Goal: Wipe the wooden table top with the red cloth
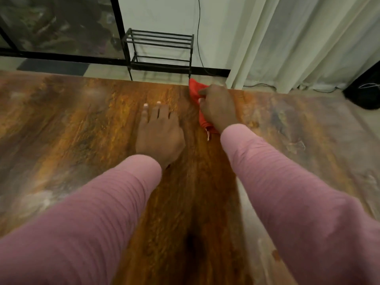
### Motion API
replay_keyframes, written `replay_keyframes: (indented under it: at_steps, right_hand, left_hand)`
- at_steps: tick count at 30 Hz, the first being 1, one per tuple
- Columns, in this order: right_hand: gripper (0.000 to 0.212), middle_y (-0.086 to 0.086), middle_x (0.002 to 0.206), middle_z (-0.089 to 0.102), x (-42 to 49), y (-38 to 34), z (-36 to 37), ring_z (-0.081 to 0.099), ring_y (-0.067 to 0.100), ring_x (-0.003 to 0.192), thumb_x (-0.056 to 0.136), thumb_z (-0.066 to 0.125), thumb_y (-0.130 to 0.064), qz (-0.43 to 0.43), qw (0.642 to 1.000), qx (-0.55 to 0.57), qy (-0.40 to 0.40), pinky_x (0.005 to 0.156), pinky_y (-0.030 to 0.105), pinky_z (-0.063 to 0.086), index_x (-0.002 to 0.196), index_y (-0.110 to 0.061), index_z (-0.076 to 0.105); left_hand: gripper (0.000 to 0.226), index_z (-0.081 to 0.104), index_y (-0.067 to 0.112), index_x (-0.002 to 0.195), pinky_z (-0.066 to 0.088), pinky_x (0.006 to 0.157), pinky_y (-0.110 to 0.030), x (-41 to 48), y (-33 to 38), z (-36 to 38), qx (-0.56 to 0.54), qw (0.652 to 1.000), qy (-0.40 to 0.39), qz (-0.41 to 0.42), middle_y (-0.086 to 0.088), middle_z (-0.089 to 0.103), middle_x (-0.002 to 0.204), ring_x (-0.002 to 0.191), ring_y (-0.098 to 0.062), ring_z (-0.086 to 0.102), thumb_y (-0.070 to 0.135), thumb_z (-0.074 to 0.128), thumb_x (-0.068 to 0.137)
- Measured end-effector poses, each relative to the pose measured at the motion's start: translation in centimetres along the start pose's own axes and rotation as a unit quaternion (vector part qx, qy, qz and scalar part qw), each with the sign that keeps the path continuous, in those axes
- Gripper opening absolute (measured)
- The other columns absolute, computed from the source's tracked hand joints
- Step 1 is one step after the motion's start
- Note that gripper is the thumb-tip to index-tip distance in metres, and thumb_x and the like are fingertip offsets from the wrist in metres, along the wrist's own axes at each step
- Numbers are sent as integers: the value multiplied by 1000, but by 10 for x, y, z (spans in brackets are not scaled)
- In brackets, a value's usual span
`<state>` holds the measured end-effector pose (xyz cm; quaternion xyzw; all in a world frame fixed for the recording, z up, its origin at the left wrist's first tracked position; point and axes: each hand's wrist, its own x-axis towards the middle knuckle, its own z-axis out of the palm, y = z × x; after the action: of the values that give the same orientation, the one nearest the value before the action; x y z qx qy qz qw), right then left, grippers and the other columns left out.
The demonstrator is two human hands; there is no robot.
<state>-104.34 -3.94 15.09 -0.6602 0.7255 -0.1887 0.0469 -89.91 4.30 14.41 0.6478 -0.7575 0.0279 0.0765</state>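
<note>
The wooden table top (82, 124) fills most of the view, brown and orange with pale dusty patches at both sides. My right hand (218, 108) grips the bunched red cloth (195, 89) near the table's far edge; the cloth shows above the knuckles and below the wrist, the rest is hidden under the hand. My left hand (159, 130) rests flat on the wood just left of it, fingers straight and spread, holding nothing. Pink sleeves cover both forearms.
Beyond the far edge stand a low black metal rack (160, 50), a pale curtain (298, 42) at the right and a dark glass panel (57, 25) at the left. A dark object (366, 89) sits on the floor at far right.
</note>
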Motion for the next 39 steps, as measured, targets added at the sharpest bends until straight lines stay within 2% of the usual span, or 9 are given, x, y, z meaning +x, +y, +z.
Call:
replay_keyframes:
  at_steps: [7,11,17,24,27,31,33,37,39]
  right_hand:
    - [23,18,105,65,14,97,-32,59,37,101,92,45,-14,169,977,-31,123,80,41,49,100,-3,64]
    - [22,14,101,66,17,80,-24,61,33,98,91,47,-13,149,982,-19,116,75,34,47,103,-8,66]
    - [29,7,108,65,18,72,-18,58,20,89,89,56,-17,-8,999,34,-18,75,23,37,115,-16,68]
    - [20,12,93,65,13,123,-48,62,30,87,85,53,-13,159,985,-19,66,70,36,49,98,-7,66]
    - [20,7,91,67,3,89,-28,63,26,84,85,51,-13,118,989,17,90,72,30,49,96,-10,68]
    - [25,3,111,66,-14,61,-16,59,19,100,89,57,-19,-49,998,42,-19,82,26,43,111,-19,69]
    - [27,4,112,66,-15,74,-27,60,20,100,91,56,-18,-50,998,31,-32,85,27,45,115,-18,68]
    - [29,-4,72,49,-18,122,-54,46,6,58,101,42,-22,106,994,21,11,39,3,32,114,-10,64]
    - [29,-3,69,45,-20,127,-53,43,7,56,101,41,-22,146,989,18,16,42,9,37,109,-6,63]
  left_hand:
    - [51,24,10,148,5,120,-41,26,35,28,-100,993,-15,53,-10,21,157,146,-26,9,26,27,100]
    - [52,23,10,150,5,120,-38,26,38,35,-99,993,-20,57,-9,18,158,147,-24,9,27,25,101]
    - [52,22,13,150,4,119,-36,25,37,32,-103,993,-29,52,-7,18,158,147,-23,9,27,28,100]
    - [53,22,11,150,4,119,-35,26,36,31,-102,992,-32,63,-8,17,158,147,-24,9,27,28,100]
    - [53,23,11,150,4,119,-36,28,36,33,-103,993,-31,58,-8,18,158,146,-24,10,27,28,100]
    - [53,23,12,150,5,119,-36,26,37,32,-104,993,-34,53,-7,18,158,147,-23,9,26,29,99]
    - [53,23,12,150,3,120,-36,25,34,32,-104,992,-38,60,-7,18,158,147,-23,9,26,30,99]
    - [54,23,9,149,4,119,-36,24,34,32,-96,993,-32,66,-9,19,158,146,-24,10,26,29,99]
    - [54,23,8,149,4,119,-36,25,35,33,-95,993,-28,68,-9,19,158,146,-25,10,27,28,99]
